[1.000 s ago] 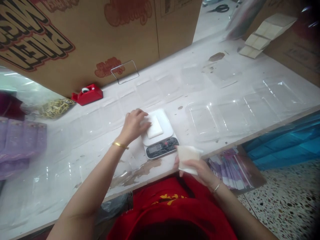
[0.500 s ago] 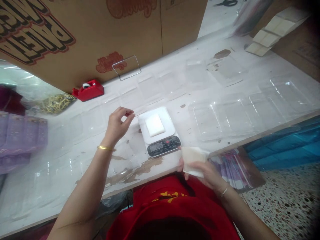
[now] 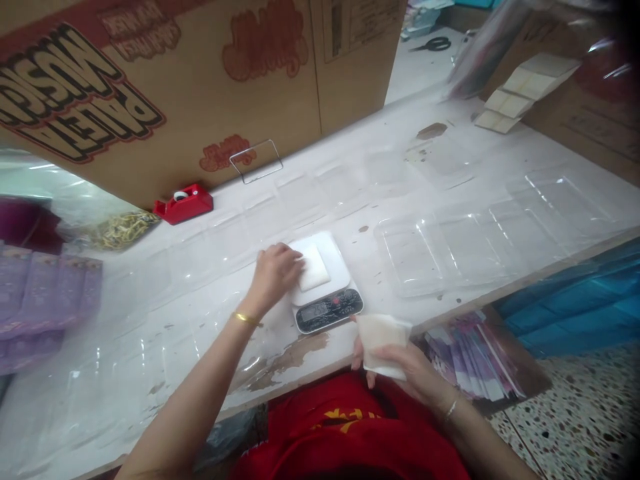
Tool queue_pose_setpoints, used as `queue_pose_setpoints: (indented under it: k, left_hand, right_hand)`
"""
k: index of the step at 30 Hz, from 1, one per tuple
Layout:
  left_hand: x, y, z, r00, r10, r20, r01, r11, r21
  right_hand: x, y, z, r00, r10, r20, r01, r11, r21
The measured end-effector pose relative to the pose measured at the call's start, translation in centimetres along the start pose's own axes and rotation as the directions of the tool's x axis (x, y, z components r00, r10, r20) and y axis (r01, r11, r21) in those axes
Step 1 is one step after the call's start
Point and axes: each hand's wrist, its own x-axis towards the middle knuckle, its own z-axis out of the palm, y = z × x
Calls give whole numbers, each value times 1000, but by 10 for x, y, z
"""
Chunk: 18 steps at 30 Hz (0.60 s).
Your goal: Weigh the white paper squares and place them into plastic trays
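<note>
A small white kitchen scale (image 3: 330,308) stands near the table's front edge, with a white flat pad (image 3: 315,268) lying on its platform. My left hand (image 3: 274,273) rests at the pad's left edge, fingers curled onto it. My right hand (image 3: 400,363) is below the table edge and grips a stack of white pads (image 3: 380,335) just to the right of the scale.
Clear plastic trays (image 3: 440,250) lie in rows across the white table. A red tape dispenser (image 3: 184,202) sits by a big cardboard box (image 3: 165,93). Purple packets (image 3: 40,300) are at left and more purple packets (image 3: 470,353) on a shelf under the table. Folded labels (image 3: 525,90) lie at far right.
My left hand was raised to the left of the scale half a second ago and has come back down onto the pad. My right hand has held the stack throughout.
</note>
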Motion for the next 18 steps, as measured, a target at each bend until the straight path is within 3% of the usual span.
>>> queue_pose_setpoints:
  k: [8,13,15,18]
  left_hand:
    - [-5,20,21,998,13,-60,3,965,262]
    - [2,19,24,1000,-1,11,-3,951,309]
    - [5,17,16,998,-20,64,3,966,260]
    - [0,24,-5,988,-33,152,34,999,-6]
  right_hand:
    - [4,7,3,999,5,49,-7,999,33]
    - [5,6,3,1000,-5,22,4,999,54]
    - [6,5,4,1000,-16,-7,16,998,66]
    - [10,5,4,999,-37,-37,40,994,104]
